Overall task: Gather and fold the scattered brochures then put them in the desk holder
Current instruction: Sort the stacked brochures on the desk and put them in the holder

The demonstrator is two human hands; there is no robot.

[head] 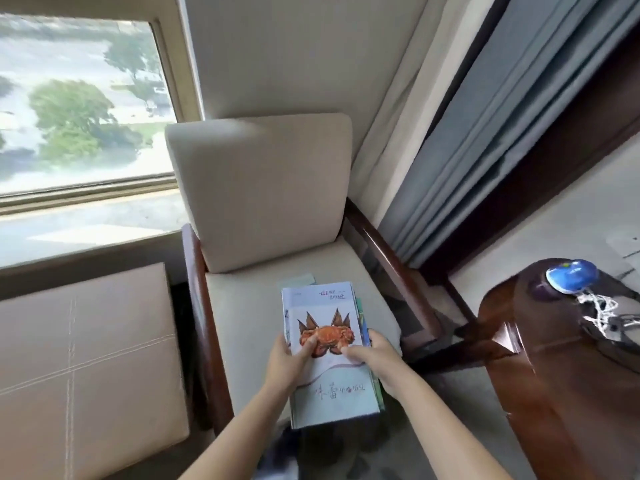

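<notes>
Gathering looks mostly done: brochure stack (pixel 329 355) over the armchair seat (pixel 242 313), pinched by left hand (pixel 289 355) and right hand (pixel 375 355). No desk holder visible yet.

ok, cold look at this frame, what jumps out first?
The stack of brochures at centre, its top cover showing an orange crab, lies on the cream armchair seat and juts past the front edge. The left hand and right hand each have a grip on one side of it. Next comes the big window at upper left, with blurred trees outside.
</notes>
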